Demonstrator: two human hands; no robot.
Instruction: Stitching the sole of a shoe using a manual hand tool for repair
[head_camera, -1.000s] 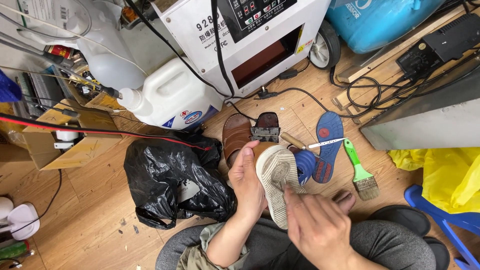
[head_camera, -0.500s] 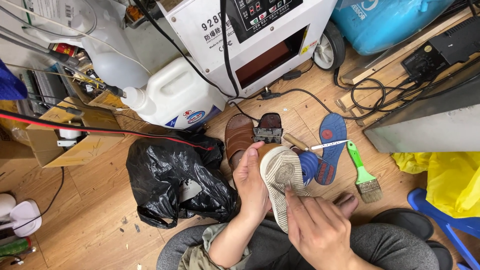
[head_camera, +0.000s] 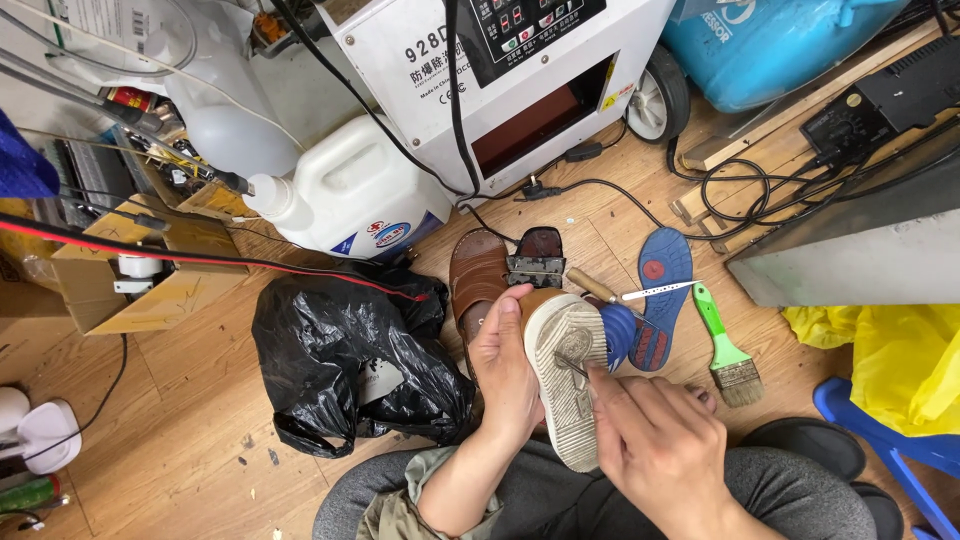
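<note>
left hand (head_camera: 505, 360) gripping upturned shoe (head_camera: 566, 375), right hand (head_camera: 655, 440) on sole — tool tip hidden

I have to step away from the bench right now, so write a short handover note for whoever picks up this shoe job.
Left hand: grips the shoe by its side, sole turned up, over the lap.
Right hand: holds a thin metal tool, its tip on the middle of the sole.
Nearby on the wooden floor: blue insole, green-handled brush, brown shoe, black plastic bag, white jug.
Done: the insole lies apart from the shoe.
Left: the sole is mid-work with the tool; how far along cannot be told. The brush lies untouched.
</note>
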